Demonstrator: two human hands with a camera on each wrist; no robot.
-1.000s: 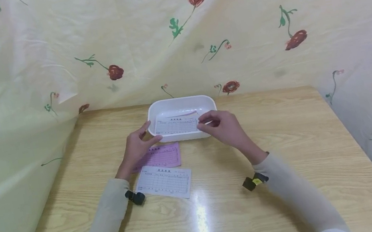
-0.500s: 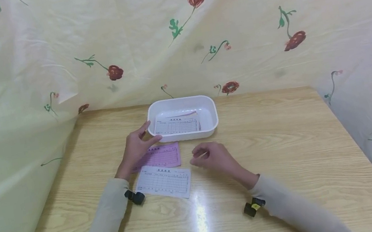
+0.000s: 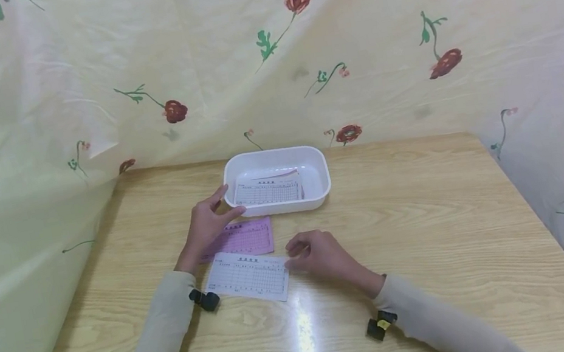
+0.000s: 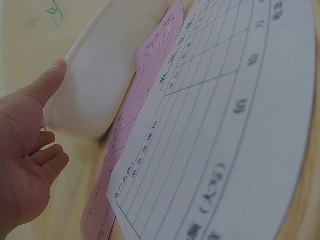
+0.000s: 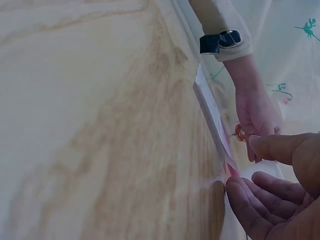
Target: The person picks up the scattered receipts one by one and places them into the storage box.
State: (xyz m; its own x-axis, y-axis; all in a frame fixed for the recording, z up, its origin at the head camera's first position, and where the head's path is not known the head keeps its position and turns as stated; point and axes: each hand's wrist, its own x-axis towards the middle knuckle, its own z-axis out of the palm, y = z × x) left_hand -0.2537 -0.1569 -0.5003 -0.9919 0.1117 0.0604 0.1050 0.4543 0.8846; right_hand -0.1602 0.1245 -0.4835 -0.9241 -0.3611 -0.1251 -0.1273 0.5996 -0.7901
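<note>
A white plastic tray [image 3: 319, 185] stands at the back of the table with printed paper slips [image 3: 268, 192] inside. My left hand [image 3: 207, 225] holds its near left corner, thumb on the near wall and fingers round the left side. Below it lies a pink printed slip [image 3: 248, 240], partly covered by that hand and by a white printed slip [image 3: 248, 277] in front. My right hand [image 3: 322, 256] is at the right edge of the white slip. In the right wrist view, its thumb and fingers [image 5: 270, 192] stand apart around the slip's corner, with no visible grip.
The wooden table [image 3: 434, 226] ends at the back against a flowered cloth [image 3: 375, 32], which also hangs along both sides. Each wrist wears a small black camera [image 3: 206, 299] on a strap.
The right hand has left the tray's right end and moved down toward me to the white slip's right edge. The left hand, tray and slips on the table have stayed put.
</note>
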